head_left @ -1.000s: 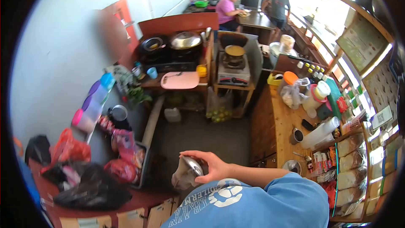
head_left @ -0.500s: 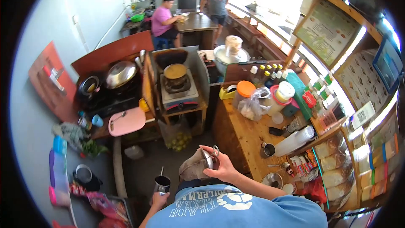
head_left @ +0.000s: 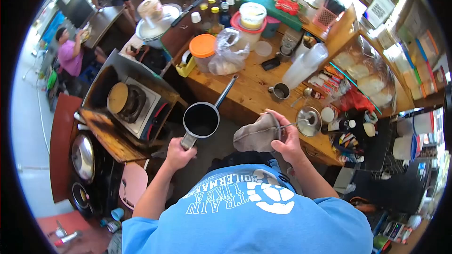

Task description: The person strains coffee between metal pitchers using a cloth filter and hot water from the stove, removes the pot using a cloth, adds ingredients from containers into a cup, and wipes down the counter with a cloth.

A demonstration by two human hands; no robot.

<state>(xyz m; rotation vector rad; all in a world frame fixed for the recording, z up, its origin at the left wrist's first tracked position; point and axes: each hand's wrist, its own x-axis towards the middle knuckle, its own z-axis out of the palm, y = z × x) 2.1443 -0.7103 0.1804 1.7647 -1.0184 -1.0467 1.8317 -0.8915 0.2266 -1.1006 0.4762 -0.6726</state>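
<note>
My left hand (head_left: 179, 154) grips the handle of a dark metal pot (head_left: 201, 121), its open mouth facing up. From the pot's far side a long, slim metal spout or arm reaches toward the counter. To the right, my right hand (head_left: 289, 143) pinches the rim and wire handle of a grey-brown cloth strainer (head_left: 256, 135), whose bag hangs leftward. Pot and strainer are apart, both held in front of my body. A small metal mug (head_left: 280, 91) stands on the wooden counter (head_left: 245, 96) beyond the strainer.
A stove (head_left: 146, 108) with a brown-topped pan (head_left: 117, 98) is at left. The counter carries an orange-lidded tub (head_left: 202, 46), a plastic bag (head_left: 229, 54), stacked clear cups (head_left: 306, 66) and a round metal lid (head_left: 309, 121). Two people are at the far left.
My view has swung right toward the counter. The pot has come up level in my left hand, its mouth and long arm now plainly showing. The strainer stays in my right hand.
</note>
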